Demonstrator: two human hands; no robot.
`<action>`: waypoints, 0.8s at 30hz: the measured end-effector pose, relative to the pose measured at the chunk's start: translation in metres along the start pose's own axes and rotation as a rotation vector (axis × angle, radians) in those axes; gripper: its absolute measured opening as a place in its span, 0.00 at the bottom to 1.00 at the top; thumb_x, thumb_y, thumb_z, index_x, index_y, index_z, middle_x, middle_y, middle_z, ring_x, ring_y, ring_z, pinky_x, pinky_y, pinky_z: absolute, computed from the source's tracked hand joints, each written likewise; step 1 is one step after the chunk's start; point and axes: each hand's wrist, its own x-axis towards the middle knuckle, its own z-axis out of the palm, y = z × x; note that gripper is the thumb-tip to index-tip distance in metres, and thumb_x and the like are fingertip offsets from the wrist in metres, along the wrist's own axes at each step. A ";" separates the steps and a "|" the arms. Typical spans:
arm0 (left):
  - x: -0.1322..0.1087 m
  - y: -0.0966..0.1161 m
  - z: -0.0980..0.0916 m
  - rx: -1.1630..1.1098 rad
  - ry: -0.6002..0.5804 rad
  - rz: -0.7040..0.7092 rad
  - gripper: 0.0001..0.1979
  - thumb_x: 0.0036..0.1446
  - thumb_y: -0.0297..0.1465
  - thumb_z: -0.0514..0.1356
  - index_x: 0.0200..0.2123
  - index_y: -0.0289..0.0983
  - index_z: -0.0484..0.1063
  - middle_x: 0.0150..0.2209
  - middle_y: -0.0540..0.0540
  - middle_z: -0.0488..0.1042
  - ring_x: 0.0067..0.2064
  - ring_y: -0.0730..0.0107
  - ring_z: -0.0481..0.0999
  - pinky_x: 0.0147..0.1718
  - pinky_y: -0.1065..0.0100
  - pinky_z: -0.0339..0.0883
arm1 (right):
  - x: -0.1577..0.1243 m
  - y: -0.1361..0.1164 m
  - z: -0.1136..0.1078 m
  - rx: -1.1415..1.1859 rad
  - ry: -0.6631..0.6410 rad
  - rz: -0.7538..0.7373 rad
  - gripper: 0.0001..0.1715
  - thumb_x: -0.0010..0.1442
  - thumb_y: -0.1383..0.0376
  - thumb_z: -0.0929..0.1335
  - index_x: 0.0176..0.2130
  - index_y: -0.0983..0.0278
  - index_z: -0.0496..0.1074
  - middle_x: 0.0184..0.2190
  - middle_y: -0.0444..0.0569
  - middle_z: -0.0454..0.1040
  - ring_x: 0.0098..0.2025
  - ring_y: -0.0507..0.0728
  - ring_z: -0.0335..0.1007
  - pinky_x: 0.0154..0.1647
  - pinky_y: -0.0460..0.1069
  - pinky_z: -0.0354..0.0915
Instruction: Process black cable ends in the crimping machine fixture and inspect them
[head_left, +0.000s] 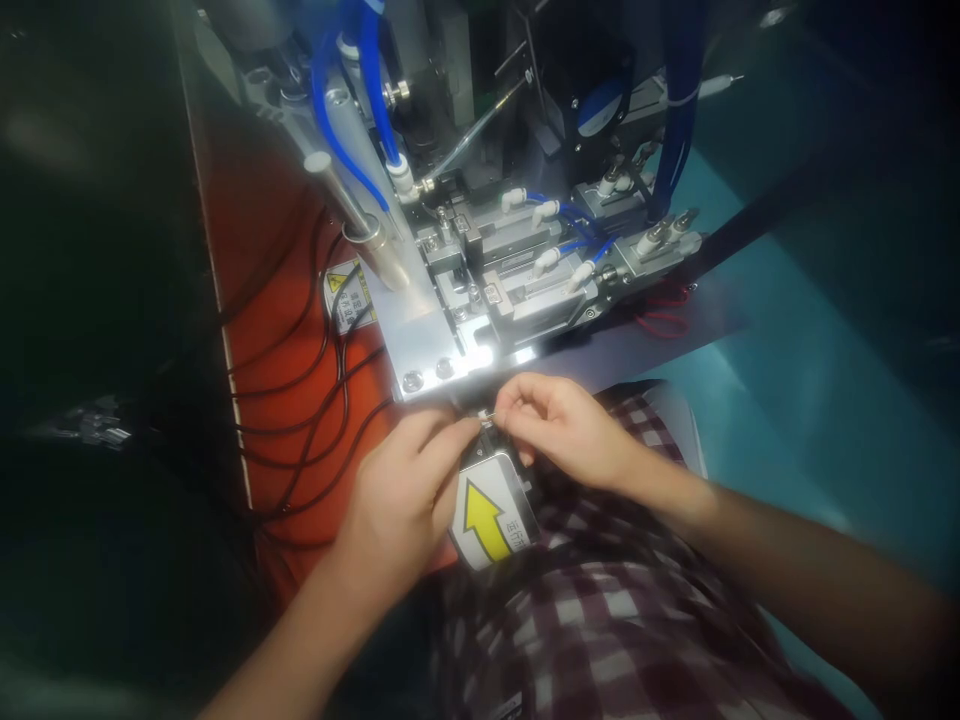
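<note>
Close together at the front of a metal machine plate [420,345], both of my hands work with closed fingers. My right hand [562,425] pinches a small, thin, pale piece [489,418] between thumb and fingertips; its kind is too small to tell. From the other side, the thumb and fingers of my left hand [401,490] are pressed together at the piece's left end. Whether the left fingers grip this same piece cannot be made out. Just below the fingertips lies a white label with a yellow arrow [484,510], on a block at the machine's front.
Behind the hands stand pneumatic cylinders [525,290] with white fittings and blue air tubes [375,90]. A metal post [345,200] rises at left. Black cables [300,430] run over the orange surface [259,260], beside a yellow warning label [346,295].
</note>
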 end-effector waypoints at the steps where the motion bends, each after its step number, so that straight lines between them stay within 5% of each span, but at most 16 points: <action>1: 0.000 0.000 0.000 -0.001 0.000 -0.002 0.11 0.60 0.22 0.54 0.43 0.31 0.74 0.36 0.44 0.72 0.37 0.71 0.74 0.34 0.73 0.69 | 0.000 -0.001 0.000 -0.017 0.008 -0.002 0.06 0.61 0.65 0.64 0.32 0.64 0.67 0.17 0.39 0.67 0.20 0.50 0.64 0.23 0.45 0.60; 11: -0.002 0.000 0.001 0.001 0.008 -0.031 0.11 0.60 0.22 0.54 0.43 0.32 0.74 0.36 0.44 0.71 0.37 0.70 0.74 0.34 0.73 0.69 | -0.005 -0.007 0.003 -0.022 0.162 -0.051 0.05 0.57 0.65 0.68 0.31 0.66 0.70 0.19 0.38 0.62 0.21 0.47 0.58 0.21 0.44 0.56; 24: -0.001 0.002 0.002 -0.016 0.022 -0.037 0.11 0.60 0.21 0.55 0.43 0.30 0.75 0.36 0.44 0.71 0.37 0.71 0.74 0.33 0.73 0.69 | -0.001 0.004 0.006 -0.061 0.119 -0.058 0.08 0.61 0.64 0.64 0.31 0.64 0.67 0.21 0.40 0.63 0.22 0.49 0.59 0.23 0.45 0.56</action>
